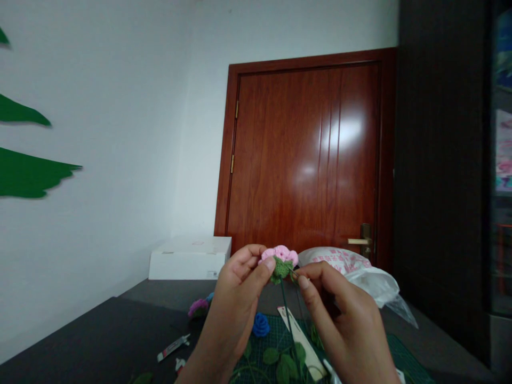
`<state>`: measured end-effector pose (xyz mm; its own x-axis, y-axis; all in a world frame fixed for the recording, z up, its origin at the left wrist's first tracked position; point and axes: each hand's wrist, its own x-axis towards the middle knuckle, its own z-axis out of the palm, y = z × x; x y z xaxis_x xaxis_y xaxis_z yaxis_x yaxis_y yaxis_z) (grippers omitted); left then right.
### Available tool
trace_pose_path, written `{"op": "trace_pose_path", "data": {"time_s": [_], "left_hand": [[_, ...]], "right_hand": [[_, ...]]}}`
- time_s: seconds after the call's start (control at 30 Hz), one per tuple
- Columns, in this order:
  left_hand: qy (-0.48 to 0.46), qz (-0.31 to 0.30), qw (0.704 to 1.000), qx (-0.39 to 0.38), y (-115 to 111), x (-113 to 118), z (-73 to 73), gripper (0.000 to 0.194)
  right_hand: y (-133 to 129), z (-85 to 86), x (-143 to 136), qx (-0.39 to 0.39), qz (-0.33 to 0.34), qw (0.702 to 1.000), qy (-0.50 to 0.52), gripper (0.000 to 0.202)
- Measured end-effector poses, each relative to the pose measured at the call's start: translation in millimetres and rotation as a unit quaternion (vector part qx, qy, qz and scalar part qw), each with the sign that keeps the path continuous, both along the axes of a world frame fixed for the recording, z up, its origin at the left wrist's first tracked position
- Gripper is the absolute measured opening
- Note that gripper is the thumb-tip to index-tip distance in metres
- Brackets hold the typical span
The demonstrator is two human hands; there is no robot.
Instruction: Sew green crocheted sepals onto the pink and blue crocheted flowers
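Indoors, a left hand [240, 290] is gripping a pink flower [281, 255] by its green base, thumb pressed on the front, while the right hand [348, 314] is pinching a thin needle-like tool [294, 273] against that base. The flower is being held above the table [132, 314], its stem [288, 320] hanging over a cutting mat [272, 341]. A blue rose [261, 325] is lying near the mat's far left corner.
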<state>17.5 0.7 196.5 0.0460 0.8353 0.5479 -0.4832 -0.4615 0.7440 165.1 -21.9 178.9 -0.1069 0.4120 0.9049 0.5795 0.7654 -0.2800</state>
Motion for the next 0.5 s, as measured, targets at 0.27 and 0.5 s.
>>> {"op": "trace_pose_path", "data": {"time_s": [0.27, 0.5], "left_hand": [[-0.017, 0.013, 1.0, 0.003, 0.1, 0.4, 0.1, 0.014], [-0.029, -0.03, 0.999, -0.001, 3.6, -3.2, 0.7, 0.012]], "right_hand": [[-2.9, 0.5, 1.6, 0.002, -0.01, 1.0, -0.01, 0.016], [6.1, 1.1, -0.7, -0.037, 0.037, 0.998, 0.031, 0.02]]}}
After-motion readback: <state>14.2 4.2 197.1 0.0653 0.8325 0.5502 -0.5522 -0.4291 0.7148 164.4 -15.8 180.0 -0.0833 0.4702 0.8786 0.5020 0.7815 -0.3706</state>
